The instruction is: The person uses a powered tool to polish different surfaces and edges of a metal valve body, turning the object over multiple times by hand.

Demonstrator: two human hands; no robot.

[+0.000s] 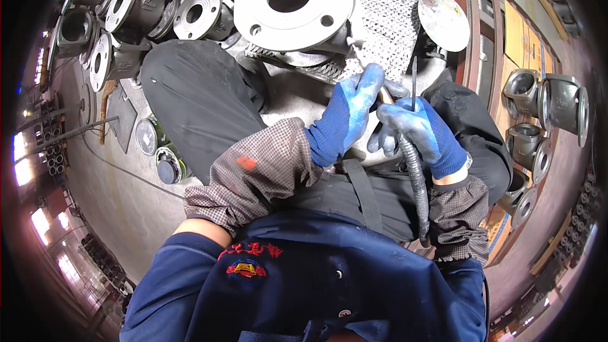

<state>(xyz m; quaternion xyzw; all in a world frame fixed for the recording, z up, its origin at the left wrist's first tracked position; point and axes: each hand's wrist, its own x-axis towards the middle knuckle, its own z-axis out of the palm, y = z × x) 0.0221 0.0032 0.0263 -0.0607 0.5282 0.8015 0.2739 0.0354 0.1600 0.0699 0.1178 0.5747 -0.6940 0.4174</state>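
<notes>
A slim hand tool (385,95) with a copper-coloured section crosses between my gloved hands, its narrow pale end close to a grey valve body (288,29). Whether that end touches the casting cannot be made out. My left hand (350,109), in a blue glove, is closed round the tool's front part. Farther back, my right hand (418,130) grips its rear end, fingers curled. From the right hand a ribbed black hose (415,183) runs down over my lap. A thin dark rod (414,82) stands up beside the right hand. The casting lies with its round, holed flange facing up.
Several grey flanged castings (123,3) crowd the far left. A patterned metal plate (392,16) lies under the work, with a pale round disc (444,22) at its right. More castings (563,107) stand right, by a reddish frame (472,19). Two round tins (168,168) sit left of my leg.
</notes>
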